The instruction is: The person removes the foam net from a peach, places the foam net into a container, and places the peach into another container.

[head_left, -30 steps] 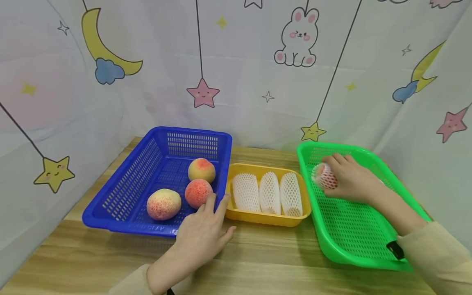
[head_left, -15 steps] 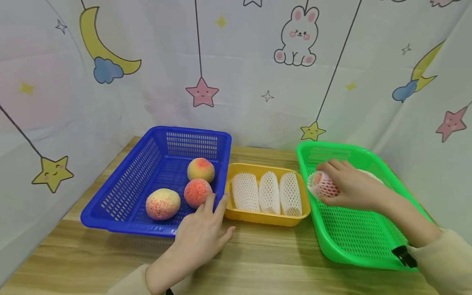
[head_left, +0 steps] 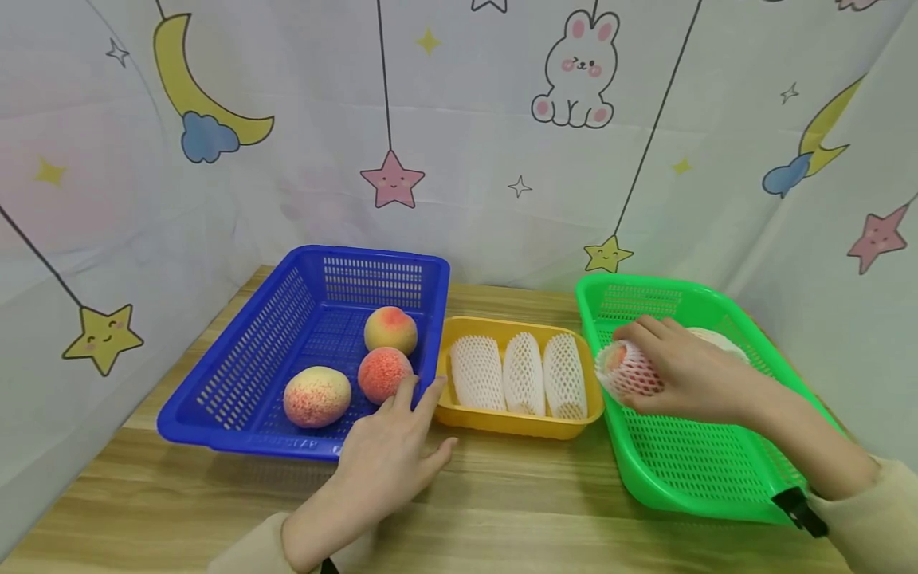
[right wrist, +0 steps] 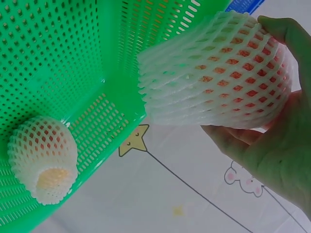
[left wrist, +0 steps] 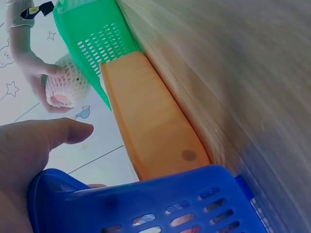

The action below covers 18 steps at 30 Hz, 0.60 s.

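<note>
Netted peach [head_left: 628, 371] has edged leftward, still aloft: my right hand [head_left: 681, 371] curls fingers round it, green basket [head_left: 629, 470] beneath them; my left hand [head_left: 387, 446], fingers spread, touches blue basket [head_left: 237, 440].

Left basket [head_left: 330, 335]: solid blue. Blushed peach [head_left: 390, 331]: yellow, red-topped. Red peach [head_left: 383, 373], by right edge: mottled red. Speckled peach [head_left: 317, 397], by front edge: pale yellow, red flecks. Tray [head_left: 512, 423]: yellow. Foam nets [head_left: 524, 375]: white, diamond lattice. Right basket [head_left: 706, 462]: bright green. Netted fruit [right wrist: 238, 73], at left edge: red through white lattice. Table [head_left: 502, 494]: tan, streaked grain. Curtain [head_left: 466, 96]: white, yellow and pink star print.
</note>
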Tool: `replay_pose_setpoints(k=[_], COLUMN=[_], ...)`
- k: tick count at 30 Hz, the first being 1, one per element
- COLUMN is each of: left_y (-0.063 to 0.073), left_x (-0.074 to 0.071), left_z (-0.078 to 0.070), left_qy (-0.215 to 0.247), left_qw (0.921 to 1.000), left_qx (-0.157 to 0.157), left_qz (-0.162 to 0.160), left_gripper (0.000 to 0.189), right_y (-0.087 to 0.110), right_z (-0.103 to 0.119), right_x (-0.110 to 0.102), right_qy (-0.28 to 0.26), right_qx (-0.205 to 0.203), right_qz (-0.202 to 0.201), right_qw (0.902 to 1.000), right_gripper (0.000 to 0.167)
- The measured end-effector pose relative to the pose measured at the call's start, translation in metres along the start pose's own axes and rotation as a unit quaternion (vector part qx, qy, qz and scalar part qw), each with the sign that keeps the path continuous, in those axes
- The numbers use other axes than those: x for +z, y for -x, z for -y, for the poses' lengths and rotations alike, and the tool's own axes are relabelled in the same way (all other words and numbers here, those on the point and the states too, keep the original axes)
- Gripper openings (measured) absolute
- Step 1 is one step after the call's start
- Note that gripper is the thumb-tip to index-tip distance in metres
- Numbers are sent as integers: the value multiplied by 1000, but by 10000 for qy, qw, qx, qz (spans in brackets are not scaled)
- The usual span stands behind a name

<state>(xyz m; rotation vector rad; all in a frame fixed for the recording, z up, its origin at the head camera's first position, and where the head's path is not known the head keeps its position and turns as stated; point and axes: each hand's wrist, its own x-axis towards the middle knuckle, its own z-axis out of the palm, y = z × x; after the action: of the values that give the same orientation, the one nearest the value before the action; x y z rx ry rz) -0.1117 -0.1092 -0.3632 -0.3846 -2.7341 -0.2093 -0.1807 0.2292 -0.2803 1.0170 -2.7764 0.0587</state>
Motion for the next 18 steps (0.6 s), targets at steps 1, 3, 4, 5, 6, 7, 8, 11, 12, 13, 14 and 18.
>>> replay_pose_setpoints(k=[1, 3, 4, 5, 6, 7, 8, 11, 12, 13, 14, 18], left_y=[0, 0, 0, 0, 0, 0, 0, 0, 0, 1, 1, 3], left_x=[-1, -1, -1, -1, -1, -1, -1, -2, -2, -3, -3, -5], left_z=[0, 0, 0, 1, 1, 1, 1, 1, 1, 1, 1, 2], left_qy=[31, 100, 137, 170, 199, 229, 253, 302, 309, 313, 311, 264], left_qw=[10000, 9999, 9999, 9998, 9997, 9997, 9996, 9995, 9995, 9995, 9995, 9994], left_qx=[-16, -36, -44, -46, -50, -49, -42, 5, 30, 56, 84, 175], left_qz=[25, 72, 91, 102, 114, 114, 116, 93, 76, 56, 35, -109], left_gripper=[67, 67, 67, 67, 67, 68, 68, 68, 68, 68, 68, 64], right_y=[1, 2, 2, 3, 3, 3, 4, 5, 5, 5, 6, 6], right_z=[1, 3, 4, 5, 6, 7, 8, 11, 12, 13, 14, 19], right_x=[-1, -2, -3, -4, -5, -5, -6, -7, -7, -8, -8, -7], right_qy=[-15, -76, -130, -185, -255, -314, -365, -496, -544, -588, -635, -795], right_qx=[7, 48, 78, 107, 141, 174, 207, 277, 295, 311, 330, 391], right_qz=[-4, -3, 0, 2, 4, 3, -9, -59, -79, -94, -101, -96], right_qw=[10000, 10000, 9999, 9998, 9996, 9994, 9991, 9984, 9981, 9977, 9974, 9960], right_gripper=[56, 56, 56, 56, 56, 56, 56, 55, 55, 55, 56, 58])
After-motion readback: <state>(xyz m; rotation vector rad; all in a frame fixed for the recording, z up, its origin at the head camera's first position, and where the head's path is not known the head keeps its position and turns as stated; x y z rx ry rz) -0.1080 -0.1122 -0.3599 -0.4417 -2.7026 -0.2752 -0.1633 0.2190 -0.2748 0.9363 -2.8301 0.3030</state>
